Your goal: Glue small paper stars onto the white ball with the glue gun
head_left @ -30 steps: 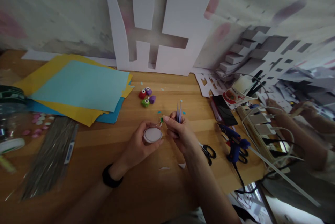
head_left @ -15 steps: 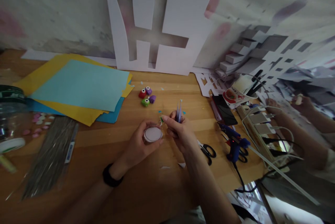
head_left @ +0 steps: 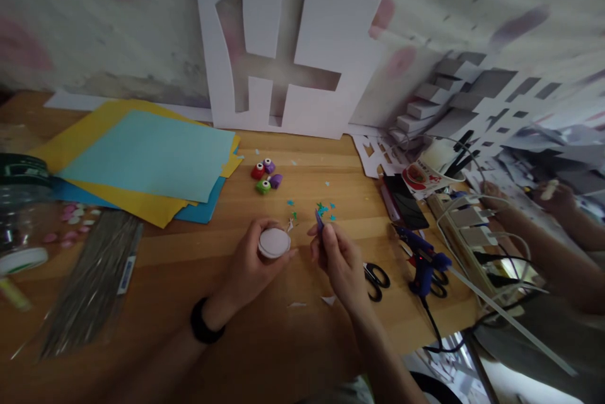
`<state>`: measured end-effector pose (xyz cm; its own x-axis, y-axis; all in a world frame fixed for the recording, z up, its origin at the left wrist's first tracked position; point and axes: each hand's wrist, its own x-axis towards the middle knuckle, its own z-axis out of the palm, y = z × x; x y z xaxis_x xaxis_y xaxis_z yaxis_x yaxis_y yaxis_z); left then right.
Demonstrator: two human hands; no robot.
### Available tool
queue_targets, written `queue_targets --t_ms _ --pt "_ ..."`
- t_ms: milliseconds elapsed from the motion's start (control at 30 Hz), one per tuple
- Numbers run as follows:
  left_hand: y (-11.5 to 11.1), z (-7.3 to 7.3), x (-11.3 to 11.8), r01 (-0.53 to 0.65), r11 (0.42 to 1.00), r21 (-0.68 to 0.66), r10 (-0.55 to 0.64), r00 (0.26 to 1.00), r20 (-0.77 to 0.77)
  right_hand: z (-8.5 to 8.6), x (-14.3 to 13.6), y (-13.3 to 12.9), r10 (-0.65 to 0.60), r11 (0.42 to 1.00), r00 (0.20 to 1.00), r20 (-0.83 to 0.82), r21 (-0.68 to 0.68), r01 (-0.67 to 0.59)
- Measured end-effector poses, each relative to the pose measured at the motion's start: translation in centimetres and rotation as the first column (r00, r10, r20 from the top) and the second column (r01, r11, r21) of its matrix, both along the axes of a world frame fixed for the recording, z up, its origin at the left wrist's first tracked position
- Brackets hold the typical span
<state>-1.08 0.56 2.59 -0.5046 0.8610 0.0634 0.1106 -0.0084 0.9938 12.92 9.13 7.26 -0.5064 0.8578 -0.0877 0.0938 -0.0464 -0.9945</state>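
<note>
My left hand, with a black band on the wrist, is closed round the rim of a small round container with a flat pale top. Tiny white and green bits show at the container's far edge. To the right, my right hand pinches purplish tweezers that point away from me. Just past their tips lies a little cluster of blue and green cut paper pieces. Black-handled scissors lie right of my right hand, partly hidden by it.
Toy figures with eyes stand beyond my hands. Coloured sheets, grey wire-like sticks and a clear jar are at left. A blue glue gun, phone and power strip occupy the right, near another person's arms.
My right hand has drawn a little right and down from the container, and the tweezers have tilted forward to the left. The paper cluster it hid now shows. My left hand has barely moved.
</note>
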Motion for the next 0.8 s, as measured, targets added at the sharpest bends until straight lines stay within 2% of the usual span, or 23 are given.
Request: queue_targets --t_ms 67,167,400,800 --pt "-0.13 -0.38 0.13 -0.021 1.0 -0.003 0.021 0.996 -0.088 -0.4 0.23 -0.34 0.016 0.996 0.998 0.062 0.091 -0.021" --pt "-0.25 -0.76 0.18 -0.022 1.0 -0.003 0.021 0.991 -0.134 -0.45 0.2 -0.44 0.035 0.988 0.995 0.098 0.146 -0.05" --pt "-0.22 -0.63 0.23 0.008 1.0 0.004 -0.007 0.982 -0.19 0.28 -0.21 -0.5 0.079 0.984 0.99 0.114 0.151 -0.096" --pt "-0.35 -0.48 0.27 0.037 0.999 0.009 -0.035 0.985 -0.166 -0.43 -0.07 -0.56 0.114 0.973 0.983 0.147 0.185 -0.14"
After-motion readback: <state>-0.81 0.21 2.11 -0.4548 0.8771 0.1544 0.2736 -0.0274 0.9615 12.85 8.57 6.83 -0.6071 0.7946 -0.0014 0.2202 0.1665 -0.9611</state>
